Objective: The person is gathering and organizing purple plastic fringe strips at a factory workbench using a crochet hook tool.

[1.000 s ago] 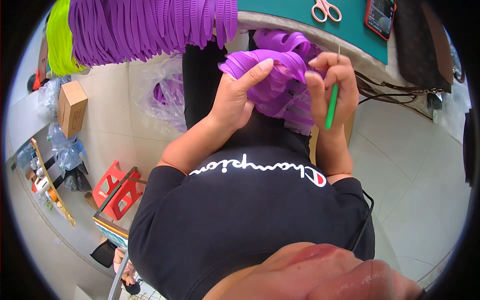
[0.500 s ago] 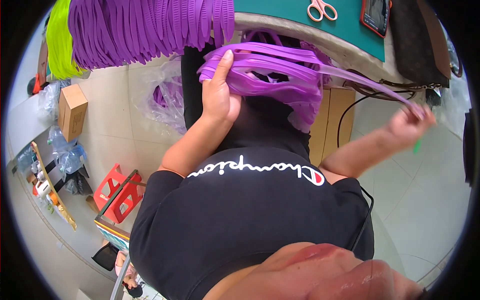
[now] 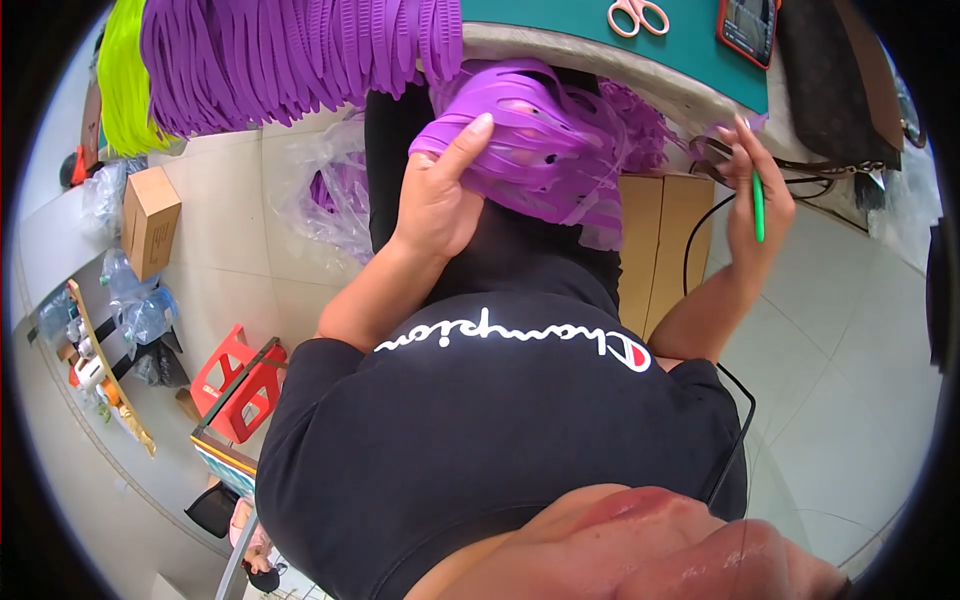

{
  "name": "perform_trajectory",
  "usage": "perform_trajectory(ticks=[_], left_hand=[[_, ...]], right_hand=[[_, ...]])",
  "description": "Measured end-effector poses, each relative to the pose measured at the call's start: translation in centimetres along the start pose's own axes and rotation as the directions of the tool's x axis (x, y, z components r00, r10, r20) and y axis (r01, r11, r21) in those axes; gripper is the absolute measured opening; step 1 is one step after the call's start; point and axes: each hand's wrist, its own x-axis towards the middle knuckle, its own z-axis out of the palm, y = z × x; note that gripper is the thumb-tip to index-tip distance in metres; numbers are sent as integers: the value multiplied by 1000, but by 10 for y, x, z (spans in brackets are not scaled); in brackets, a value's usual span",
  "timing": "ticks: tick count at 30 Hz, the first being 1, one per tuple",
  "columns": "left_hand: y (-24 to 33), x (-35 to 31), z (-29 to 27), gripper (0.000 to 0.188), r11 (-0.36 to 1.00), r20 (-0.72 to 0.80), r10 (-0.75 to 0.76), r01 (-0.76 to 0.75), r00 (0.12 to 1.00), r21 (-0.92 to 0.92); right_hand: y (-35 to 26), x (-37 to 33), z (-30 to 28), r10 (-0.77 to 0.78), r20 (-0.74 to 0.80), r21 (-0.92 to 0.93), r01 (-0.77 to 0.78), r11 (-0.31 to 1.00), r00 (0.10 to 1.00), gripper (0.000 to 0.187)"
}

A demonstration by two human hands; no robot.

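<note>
Fingers of your left hand [image 3: 437, 205] are closed on the left end of the purple bundle [image 3: 535, 150], thumb pressed along its top, and there it sits, just past twelve o'clock over your lap, below the table edge [image 3: 560, 45]! Across at two, your right hand [image 3: 757, 190] has its fingers curled loosely round the green tool [image 3: 758, 205]; a pale purple scrap [image 3: 750, 122] shows near the fingertips, though blur hides whether they pinch it. Look at that bundle droop: light, you'd judge, soft and stretchy, floppy at the right end, perhaps a touch slick. Thin strands like these could tear if yanked, so the left end, gathered flat under thumb and palm, looks the best hold, with a loose edge taken singly on the right. Up at eleven hang more purple straps [image 3: 300, 65], lime ones [image 3: 128, 90] beside them at ten; scissors [image 3: 625, 28] rest at one on the green mat [image 3: 690, 60], near the phone [image 3: 747, 30].
</note>
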Motion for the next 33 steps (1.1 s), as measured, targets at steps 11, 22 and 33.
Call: perform_trajectory(ticks=[11, 22, 33], left_hand=[[-8, -12, 17, 23, 984, 67, 70, -80, 995, 157], [-11, -10, 8, 23, 959, 84, 122, -139, 989, 246], [-10, -9, 13, 31, 981, 30, 108, -111, 994, 156]], right_hand=[[-52, -21, 99, -149, 289, 792, -148, 592, 946, 22], [-46, -19, 101, -179, 323, 606, -58, 793, 930, 15], [-29, -7, 93, -91, 223, 660, -82, 747, 970, 13]])
